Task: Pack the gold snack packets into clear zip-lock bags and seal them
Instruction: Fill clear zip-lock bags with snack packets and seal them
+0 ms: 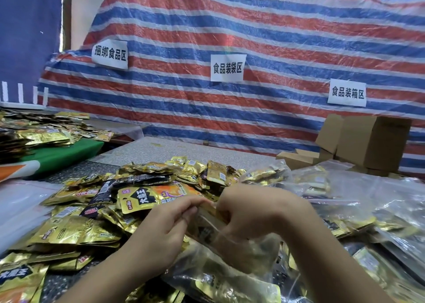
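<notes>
Behind my table hangs a red, white and blue striped tarp [253, 26] with three paper signs. From the left they read 捆绑食品区 [110, 53], 食品装袋区 [227, 68] and 食品装箱区 [347, 92]. At far left a second heap of gold packets [41, 130] lies on a green cover, well apart from me. Nearer, the loose gold snack packets [142, 187] still to be packed are piled over the tabletop; the big characters on one look like 大魔王. My left hand [165, 229] and my right hand [248, 210] are close together, both pinching the mouth of a clear zip-lock bag [207, 229] that already has packets inside, so I judge I am filling or closing it. To the right lie filled bags [345, 187], whether sealed I cannot tell, and cardboard boxes [368, 141] stand behind. Much remains.
</notes>
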A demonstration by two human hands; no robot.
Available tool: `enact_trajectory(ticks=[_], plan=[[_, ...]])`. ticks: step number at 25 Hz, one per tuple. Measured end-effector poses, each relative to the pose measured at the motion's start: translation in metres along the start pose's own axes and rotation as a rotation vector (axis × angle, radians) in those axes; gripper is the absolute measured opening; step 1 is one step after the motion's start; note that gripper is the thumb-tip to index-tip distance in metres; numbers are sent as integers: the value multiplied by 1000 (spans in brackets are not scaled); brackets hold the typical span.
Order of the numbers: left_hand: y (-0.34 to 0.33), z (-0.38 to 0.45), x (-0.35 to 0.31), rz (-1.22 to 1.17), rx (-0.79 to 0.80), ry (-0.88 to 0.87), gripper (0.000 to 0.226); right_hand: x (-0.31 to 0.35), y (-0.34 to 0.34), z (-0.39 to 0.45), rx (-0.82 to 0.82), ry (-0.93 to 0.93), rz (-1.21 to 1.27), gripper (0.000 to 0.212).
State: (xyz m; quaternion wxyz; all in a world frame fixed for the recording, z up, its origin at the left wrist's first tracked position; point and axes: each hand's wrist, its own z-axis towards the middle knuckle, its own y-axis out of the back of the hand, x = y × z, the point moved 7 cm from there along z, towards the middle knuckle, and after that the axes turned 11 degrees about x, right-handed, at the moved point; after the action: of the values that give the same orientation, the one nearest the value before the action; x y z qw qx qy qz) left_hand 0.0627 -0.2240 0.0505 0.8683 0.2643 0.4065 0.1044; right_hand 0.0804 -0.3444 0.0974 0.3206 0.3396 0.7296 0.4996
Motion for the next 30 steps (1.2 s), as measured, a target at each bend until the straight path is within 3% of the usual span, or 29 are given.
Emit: enact_trajectory(ticks=[4,7,9,12,14,19,21,24,26,30], plan=[[12,-2,4,-40,-201,-8,31,-15,28,-14,-250,59,136,42],[15,1,7,-93,-247,26,33,-16,34,-18,-262,100,243,75],[17,5,6,-125,-270,44,36,-15,30,-21,-225,118,232,65],[25,17,-9,-179,-286,27,36,-21,35,-29,-272,124,200,26],[36,28,-29,-226,-296,-21,31,-30,50,-42,-432,121,223,13],[63,56,-90,-352,-304,-201,19,-28,86,-91,-1014,268,232,14],[65,59,-101,-350,-327,-225,17,-26,90,-101,-1149,303,216,14],[61,57,-96,-397,-345,-168,13,-26,90,-100,-1173,301,238,16],[52,57,-83,-434,-271,-68,22,-29,90,-99,-1165,289,285,15],[35,56,-64,-515,-224,10,24,-36,83,-89,-1027,217,368,12]])
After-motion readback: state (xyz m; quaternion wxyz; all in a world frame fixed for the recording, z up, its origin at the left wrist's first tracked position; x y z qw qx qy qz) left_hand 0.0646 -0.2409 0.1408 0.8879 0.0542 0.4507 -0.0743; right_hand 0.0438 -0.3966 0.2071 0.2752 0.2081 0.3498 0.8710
